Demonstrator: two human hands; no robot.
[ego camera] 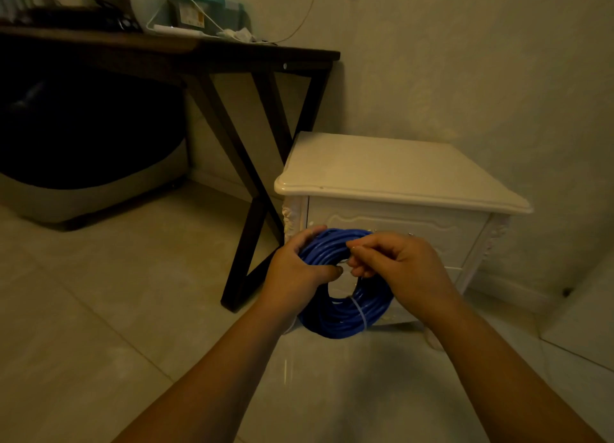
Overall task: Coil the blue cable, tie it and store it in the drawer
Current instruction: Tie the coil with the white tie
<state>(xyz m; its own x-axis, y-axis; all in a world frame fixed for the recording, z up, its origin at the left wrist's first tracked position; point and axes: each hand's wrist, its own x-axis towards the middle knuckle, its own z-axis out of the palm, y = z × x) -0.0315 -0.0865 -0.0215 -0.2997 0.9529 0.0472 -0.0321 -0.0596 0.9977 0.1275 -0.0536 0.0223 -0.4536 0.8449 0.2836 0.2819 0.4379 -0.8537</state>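
The blue cable (345,319) is wound into a round coil, held upright in the air in front of the white nightstand (392,177). My left hand (299,270) grips the coil's upper left side, fingers curled over the top. At the coil's upper right, my right hand (398,263) pinches a thin white tie. A second white tie (360,311) wraps the coil's lower part. The nightstand's drawer front (432,230) is closed behind the coil.
A dark wooden desk (232,54) with crossed legs stands to the left of the nightstand, cluttered with boxes and white cords. A grey and black bin-like object (83,183) sits under it. Pale floor tiles (99,309) spread below; the wall is close behind.
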